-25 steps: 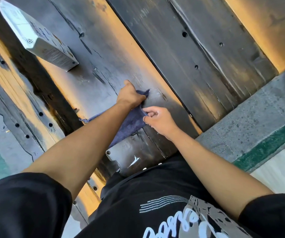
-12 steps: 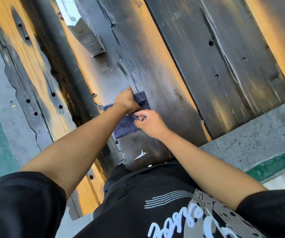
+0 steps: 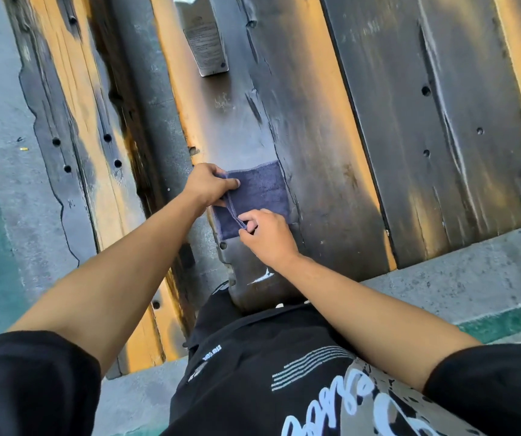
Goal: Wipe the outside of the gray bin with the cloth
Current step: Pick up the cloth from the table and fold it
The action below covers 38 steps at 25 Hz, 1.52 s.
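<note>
Blue-grey cloth (image 3: 259,190) lies flat against the dark, scuffed surface of the gray bin (image 3: 309,127), spread between the two hands. The left hand (image 3: 209,184) pinches the cloth's upper left edge with curled fingers; the right hand (image 3: 268,234) pinches a raised fold along its near edge between thumb and fingertips. This looks like arranging or folding the cloth into a pad rather than wiping proper. The next move likely calls for flattening that fold, pressing a palm over the cloth, and sweeping it across the streaked bin surface beyond the hands.
</note>
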{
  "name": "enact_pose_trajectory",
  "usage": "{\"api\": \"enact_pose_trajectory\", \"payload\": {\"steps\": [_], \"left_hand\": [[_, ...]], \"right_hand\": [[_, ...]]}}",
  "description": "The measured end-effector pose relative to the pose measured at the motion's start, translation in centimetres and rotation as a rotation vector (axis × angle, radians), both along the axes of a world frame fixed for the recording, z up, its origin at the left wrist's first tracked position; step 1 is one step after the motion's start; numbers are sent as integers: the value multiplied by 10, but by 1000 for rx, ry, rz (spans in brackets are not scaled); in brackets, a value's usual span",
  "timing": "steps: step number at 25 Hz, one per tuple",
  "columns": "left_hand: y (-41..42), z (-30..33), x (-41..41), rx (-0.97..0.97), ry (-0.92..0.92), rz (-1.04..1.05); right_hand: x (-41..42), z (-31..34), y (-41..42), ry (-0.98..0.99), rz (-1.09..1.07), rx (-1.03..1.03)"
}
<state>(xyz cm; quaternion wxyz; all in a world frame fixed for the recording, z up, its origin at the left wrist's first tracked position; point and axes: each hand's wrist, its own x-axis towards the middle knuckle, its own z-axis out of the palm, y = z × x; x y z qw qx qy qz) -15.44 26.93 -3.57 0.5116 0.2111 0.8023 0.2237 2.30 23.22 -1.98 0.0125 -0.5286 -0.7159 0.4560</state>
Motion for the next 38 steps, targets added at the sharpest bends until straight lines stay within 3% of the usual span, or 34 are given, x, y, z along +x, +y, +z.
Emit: {"api": "enact_pose_trajectory", "payload": {"steps": [6, 13, 19, 22, 25, 31, 35, 38], "left_hand": [[-5, 3, -12, 69, 323, -209], [-7, 5, -13, 93, 428, -364], [-23, -1, -10, 30, 497, -255], [-46, 1, 4, 22, 466, -117], [-73, 2, 30, -15, 398, -78], [-85, -3, 53, -85, 404, 16], [-93, -2, 59, -113, 393, 60], [-101, -3, 58, -146, 273, 193]], "right_hand": [[-17, -1, -9, -51, 33, 19], [-25, -6, -15, -121, 44, -27], [-17, -5, -7, -51, -52, -161], [-2, -5, 5, -36, -250, -15], [16, -7, 23, -169, -412, 113], [21, -5, 37, -271, -400, -78], [19, -5, 32, -220, -448, -155], [18, -6, 21, -124, -525, -214]]}}
